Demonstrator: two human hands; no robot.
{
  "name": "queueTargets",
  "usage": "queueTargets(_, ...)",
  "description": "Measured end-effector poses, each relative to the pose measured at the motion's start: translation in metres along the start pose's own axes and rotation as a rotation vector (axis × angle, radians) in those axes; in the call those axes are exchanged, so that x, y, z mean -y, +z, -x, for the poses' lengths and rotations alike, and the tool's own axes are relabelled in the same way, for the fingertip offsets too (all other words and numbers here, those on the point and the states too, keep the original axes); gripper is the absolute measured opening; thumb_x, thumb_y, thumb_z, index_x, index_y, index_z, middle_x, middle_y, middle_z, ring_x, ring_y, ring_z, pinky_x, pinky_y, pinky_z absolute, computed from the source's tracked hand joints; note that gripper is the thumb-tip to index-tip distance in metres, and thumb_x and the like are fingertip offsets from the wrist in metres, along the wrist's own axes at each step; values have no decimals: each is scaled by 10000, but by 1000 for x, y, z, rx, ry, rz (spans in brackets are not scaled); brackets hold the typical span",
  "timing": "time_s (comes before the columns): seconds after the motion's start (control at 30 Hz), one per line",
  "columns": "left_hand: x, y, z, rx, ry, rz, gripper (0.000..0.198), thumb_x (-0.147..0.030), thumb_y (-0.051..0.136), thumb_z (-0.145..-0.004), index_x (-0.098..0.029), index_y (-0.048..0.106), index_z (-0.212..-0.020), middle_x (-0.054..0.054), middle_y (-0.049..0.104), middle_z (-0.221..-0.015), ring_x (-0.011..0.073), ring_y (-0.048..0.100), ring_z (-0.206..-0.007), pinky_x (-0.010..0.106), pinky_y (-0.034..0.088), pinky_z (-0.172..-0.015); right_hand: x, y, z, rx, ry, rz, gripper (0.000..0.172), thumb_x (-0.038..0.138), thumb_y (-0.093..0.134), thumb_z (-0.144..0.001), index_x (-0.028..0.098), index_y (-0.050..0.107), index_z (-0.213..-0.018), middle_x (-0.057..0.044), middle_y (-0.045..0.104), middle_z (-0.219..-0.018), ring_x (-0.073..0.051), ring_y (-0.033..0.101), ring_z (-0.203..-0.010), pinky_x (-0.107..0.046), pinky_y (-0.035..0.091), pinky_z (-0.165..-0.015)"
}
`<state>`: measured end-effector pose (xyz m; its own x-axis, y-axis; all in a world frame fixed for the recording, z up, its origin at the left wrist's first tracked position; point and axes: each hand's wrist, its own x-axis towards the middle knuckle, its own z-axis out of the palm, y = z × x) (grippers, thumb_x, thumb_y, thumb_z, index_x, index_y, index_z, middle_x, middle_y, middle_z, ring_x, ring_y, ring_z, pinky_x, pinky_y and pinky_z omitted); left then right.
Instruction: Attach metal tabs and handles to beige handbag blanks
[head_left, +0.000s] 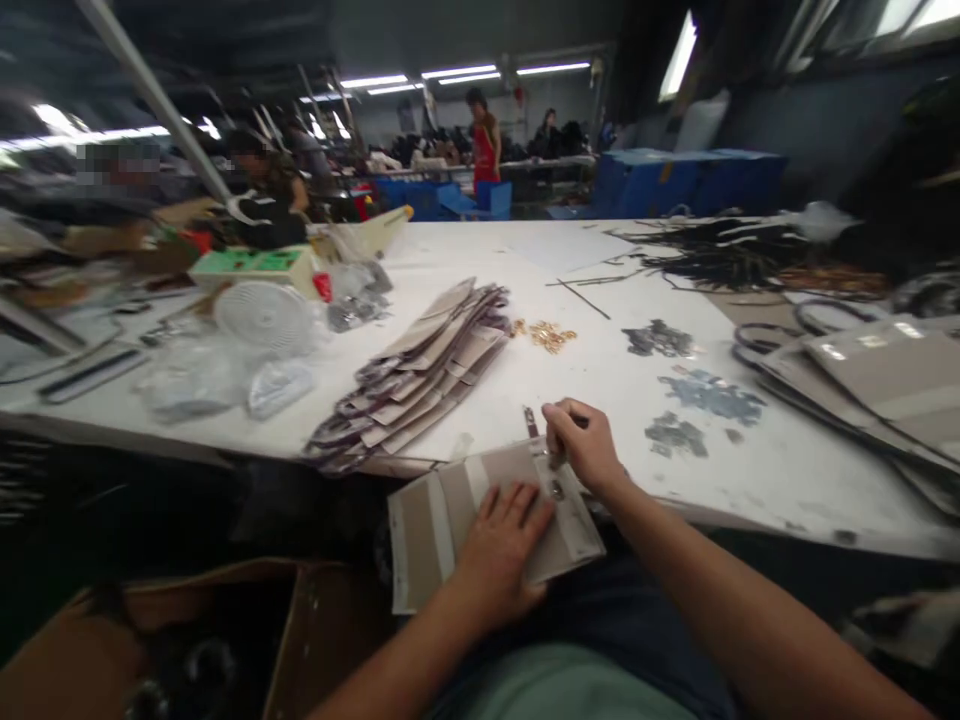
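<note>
down at the near edge, past a green shirt hem, the left hand point(501, 550) lies flat on a tan panel point(442, 515) that rests half on the lap and half on the white table point(750, 470), fingers spread and pressing it down. the right hand point(583, 445) sits just beyond, at the panel's far right corner, fingertips pinched together on a small dark fitting point(556, 462); a thin metal tab point(530, 420) pokes up just left of that hand. what exactly is in the pinch is too blurred to say. to do this well, i'd judge the flat hand should keep the panel from sliding while the pinch works close to the corner, without bending the board. the panel lies under the left palm and touches the right fingertips. to the far left is a fanned stack of like panels point(420, 375), with gold bits point(551, 335) beyond it and grey scraps point(709, 395) to the right. a brown box point(150, 640) stands open at near left. other people work far back.
</note>
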<state>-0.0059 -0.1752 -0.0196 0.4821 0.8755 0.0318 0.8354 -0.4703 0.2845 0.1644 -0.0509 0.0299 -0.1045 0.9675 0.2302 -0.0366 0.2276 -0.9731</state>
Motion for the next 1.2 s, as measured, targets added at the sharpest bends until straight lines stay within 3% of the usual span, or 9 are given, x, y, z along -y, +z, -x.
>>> queueTargets(0.2, 4, 1, -11, 14, 39, -12, 942, -493, 802, -739, -292, 433, -1582, 124, 379, -1681, 349, 300, -1566, 540, 142, -1323, -14, -11, 11, -134, 25, -194, 504, 536, 681, -932, 243, 449, -595, 60, 458, -479, -115, 421, -426, -278, 378, -462)
queueTargets(0.4, 3, -8, -16, 47, 53, -10, 926, -477, 798, -742, -301, 440, -1578, 101, 316, -1718, 343, 225, -1601, 536, 84, -1326, -16, -12, 7, -91, 34, -267, 472, 488, 685, -936, 241, 454, -607, 68, 431, -484, -104, 402, -406, -276, 346, -438)
queueTargets(0.73, 5, 1, -24, 107, 79, 3, 979, -465, 773, -769, -285, 341, -1629, 99, 228, -1753, 324, 150, -1627, 551, -42, -1318, -19, -18, 4, -32, 82, -339, 448, 469, 685, -932, 241, 458, -620, 71, 404, -499, -98, 358, -395, -276, 308, -415)
queueTargets(1.0, 8, 1, -28, 120, 112, 19, 929, -497, 733, -834, -269, 327, -1638, 98, 238, -1751, 344, 159, -1619, 583, -35, -1310, -21, -16, 9, 8, 92, -268, 484, 508, 736, -888, 249, 450, -597, 53, 446, -506, -113, 391, -440, -283, 335, -440)
queueTargets(1.2, 7, -3, -30, 150, 99, 13, 944, -504, 756, -816, -266, 344, -1630, 113, 251, -1745, 356, 163, -1617, 604, -15, -1306, -17, -15, 5, -42, 112, -372, 447, 443, 732, -893, 234, 472, -596, 64, 421, -502, -95, 366, -413, -265, 309, -421)
